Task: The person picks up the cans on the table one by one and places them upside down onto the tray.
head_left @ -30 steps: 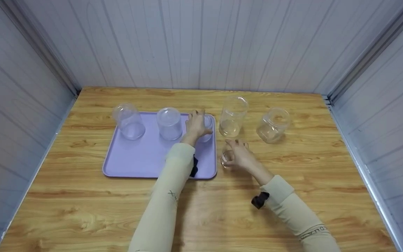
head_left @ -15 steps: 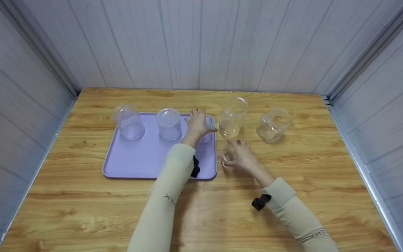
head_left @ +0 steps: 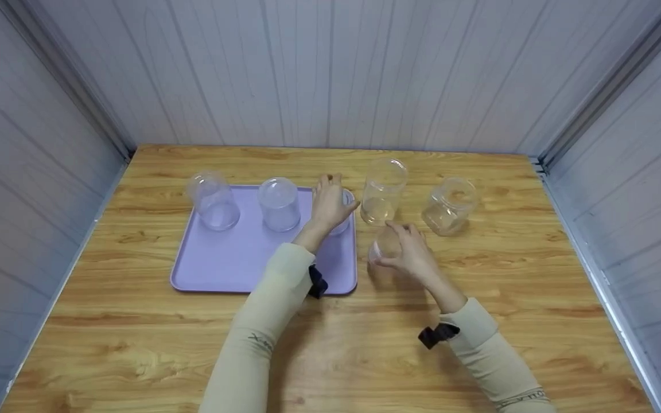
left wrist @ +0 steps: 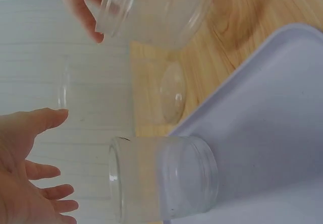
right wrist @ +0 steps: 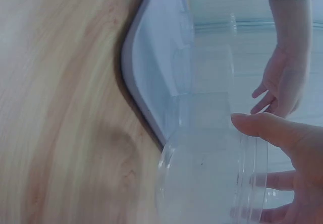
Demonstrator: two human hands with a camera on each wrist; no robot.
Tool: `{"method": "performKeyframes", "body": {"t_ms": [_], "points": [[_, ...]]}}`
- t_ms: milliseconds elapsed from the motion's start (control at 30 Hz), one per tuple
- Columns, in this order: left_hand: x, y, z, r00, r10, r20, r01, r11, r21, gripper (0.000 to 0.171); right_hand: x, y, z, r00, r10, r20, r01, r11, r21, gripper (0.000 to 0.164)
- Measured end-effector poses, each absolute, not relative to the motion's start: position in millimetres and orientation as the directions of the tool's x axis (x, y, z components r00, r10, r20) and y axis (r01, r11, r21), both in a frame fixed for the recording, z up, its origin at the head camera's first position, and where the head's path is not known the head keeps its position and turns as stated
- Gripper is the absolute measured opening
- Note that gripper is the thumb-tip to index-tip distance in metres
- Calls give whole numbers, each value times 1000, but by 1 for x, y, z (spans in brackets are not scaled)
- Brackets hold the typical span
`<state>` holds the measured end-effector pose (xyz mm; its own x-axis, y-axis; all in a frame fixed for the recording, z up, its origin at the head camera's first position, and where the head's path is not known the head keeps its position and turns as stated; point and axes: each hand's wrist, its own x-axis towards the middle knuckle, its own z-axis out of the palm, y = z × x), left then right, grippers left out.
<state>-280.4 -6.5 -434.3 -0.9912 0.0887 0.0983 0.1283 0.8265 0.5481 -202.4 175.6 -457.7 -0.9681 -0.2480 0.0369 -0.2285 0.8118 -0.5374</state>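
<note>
My left hand (head_left: pixel 329 206) is over the right end of the lilac tray (head_left: pixel 221 264). In the left wrist view its fingers are spread and apart from a clear jar (left wrist: pixel 166 178) that stands on the tray. With thumb and fingers my right hand (head_left: pixel 415 255) grips another clear jar (right wrist: pixel 207 178) near its ridged neck. That jar appears raised a little off the wooden table, just right of the tray. Two more clear jars stand on the tray, a middle jar (head_left: pixel 279 206) and a left jar (head_left: pixel 217 209).
Behind the right hand stands a tall clear jar (head_left: pixel 381 198) on the table. Right of it is a squarish clear jar (head_left: pixel 448 209). Pale panel walls (head_left: pixel 307 74) enclose the wooden table (head_left: pixel 365 355) at the back and sides.
My right hand has lifted its jar slightly and shifted a little right. My left hand has risen slightly above the jar at the tray's right end. The other jars stay put.
</note>
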Motion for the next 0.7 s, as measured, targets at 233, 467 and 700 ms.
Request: {"method": "performKeyframes", "body": {"t_ms": [233, 467, 700], "points": [[-267, -10, -428, -980, 125, 152, 194, 746, 637, 68, -196, 178, -449, -970, -203, 132, -240, 737, -631, 82], [-249, -11, -422, -960, 148, 239, 275, 671, 688, 57, -191, 179, -449, -950, -128, 284, -298, 637, -711, 79], [-233, -9, -424, -931, 235, 281, 365, 542, 757, 53, -185, 179, -452, -965, -40, 260, -249, 463, -851, 79]]}}
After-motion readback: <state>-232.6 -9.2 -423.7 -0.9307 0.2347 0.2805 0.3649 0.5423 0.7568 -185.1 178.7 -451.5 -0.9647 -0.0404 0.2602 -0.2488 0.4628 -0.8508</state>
